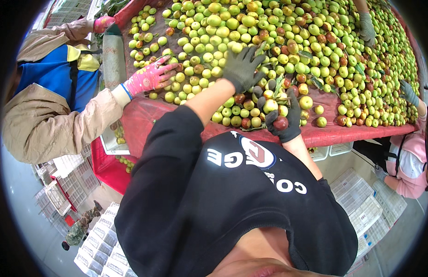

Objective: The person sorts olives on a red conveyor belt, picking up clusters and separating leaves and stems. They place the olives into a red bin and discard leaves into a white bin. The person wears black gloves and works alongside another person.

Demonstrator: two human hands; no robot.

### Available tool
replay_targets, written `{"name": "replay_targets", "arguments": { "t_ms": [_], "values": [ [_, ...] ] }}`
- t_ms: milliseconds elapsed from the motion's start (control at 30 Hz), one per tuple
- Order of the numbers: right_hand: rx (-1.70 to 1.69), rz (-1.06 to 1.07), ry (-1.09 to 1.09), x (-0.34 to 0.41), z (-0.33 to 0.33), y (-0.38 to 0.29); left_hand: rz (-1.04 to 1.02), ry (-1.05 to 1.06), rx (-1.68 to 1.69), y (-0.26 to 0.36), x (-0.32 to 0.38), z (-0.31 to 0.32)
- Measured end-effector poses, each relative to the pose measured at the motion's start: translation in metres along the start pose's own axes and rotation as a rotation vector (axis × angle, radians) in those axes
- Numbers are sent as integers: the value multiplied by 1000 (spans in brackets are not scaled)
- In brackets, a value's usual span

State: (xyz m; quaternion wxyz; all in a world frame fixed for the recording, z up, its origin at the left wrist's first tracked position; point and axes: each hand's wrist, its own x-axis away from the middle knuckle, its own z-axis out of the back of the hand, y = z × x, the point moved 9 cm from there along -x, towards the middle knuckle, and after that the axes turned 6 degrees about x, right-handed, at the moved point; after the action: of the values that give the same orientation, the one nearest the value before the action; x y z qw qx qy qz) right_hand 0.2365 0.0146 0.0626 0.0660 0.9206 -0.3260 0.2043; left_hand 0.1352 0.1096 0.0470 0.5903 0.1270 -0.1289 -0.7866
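Note:
Green, yellow and red-brown fruits that look like jujubes [214, 20] cover a sorting table lined with red mesh cloth [158, 110]. My left hand [243, 67], in a dark grey knit glove, lies palm down over them with its fingers spread. Close to the table's near edge, my right hand [288, 119] wears a similar glove and is cupped around a dark red jujube [280, 123]. A yellowish jujube [270, 106] lies among the same fingers, some of which are hidden by fruit. Green leaves [279, 85] are mixed in between my hands.
At left, a co-worker's pink-gloved hand [149, 76] reaches onto the fruit. Other grey-gloved hands [367, 29] work at the far side and right end. White plastic crates [359, 204] stand behind me on both sides. A white bin [319, 153] sits beneath the table edge.

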Motion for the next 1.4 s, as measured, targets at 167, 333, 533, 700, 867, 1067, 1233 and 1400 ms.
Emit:
{"name": "replay_targets", "arguments": {
  "t_ms": [167,333,533,700,867,1067,1233,1400],
  "values": [
    [-60,23,-51,0,2,-4,-70,-7,42,-2,61,8],
    [-41,64,-46,3,1,-11,-88,-32,138,-18,42,13],
    [-19,51,32,5,4,-6,213,-143,443,-27,23,-4],
    [-18,59,145,-2,23,-4,214,77,885,-3,49,37],
    [-56,9,-27,-2,13,-4,119,-88,310,11,6,22],
    [-116,83,-2,8,9,-24,79,-101,253,2,18,-5],
    [-84,169,28,8,0,-18,324,-83,712,-26,59,16],
    [557,399,36,2,-16,-10,119,227,890,29,81,71]
  ]
}}
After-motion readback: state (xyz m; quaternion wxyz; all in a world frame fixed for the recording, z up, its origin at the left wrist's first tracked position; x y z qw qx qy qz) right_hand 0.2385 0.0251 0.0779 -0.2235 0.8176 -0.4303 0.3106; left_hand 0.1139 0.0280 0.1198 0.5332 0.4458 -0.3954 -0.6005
